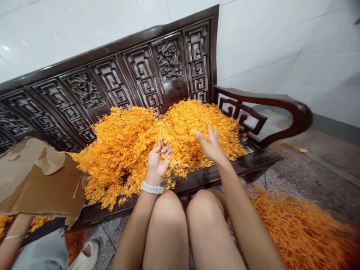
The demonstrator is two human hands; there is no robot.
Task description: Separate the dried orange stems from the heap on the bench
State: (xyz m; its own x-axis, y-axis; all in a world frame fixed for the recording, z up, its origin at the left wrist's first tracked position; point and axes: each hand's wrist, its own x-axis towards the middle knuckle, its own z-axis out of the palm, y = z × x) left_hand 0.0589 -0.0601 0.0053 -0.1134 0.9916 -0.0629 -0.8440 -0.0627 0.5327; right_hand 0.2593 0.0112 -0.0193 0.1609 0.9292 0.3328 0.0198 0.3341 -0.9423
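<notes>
A large heap of orange, flower-like sprigs [120, 131] lies on the seat of a dark carved wooden bench [176, 90]. My left hand [159, 159], with a pale watch on its wrist, is held just in front of the heap. Its thumb and fingers pinch a thin orange sprig [161, 135] that points upward. To the right, my right hand [210, 145] hovers at the heap's front, fingers spread and slightly blurred. Nothing shows in its grasp.
At left, a torn cardboard box [53, 191] stands beside another person's arm [18, 232]. More orange pieces [300, 225] are piled at lower right. The bench's curved armrest [298, 116] juts out at right, near the white wall [261, 41].
</notes>
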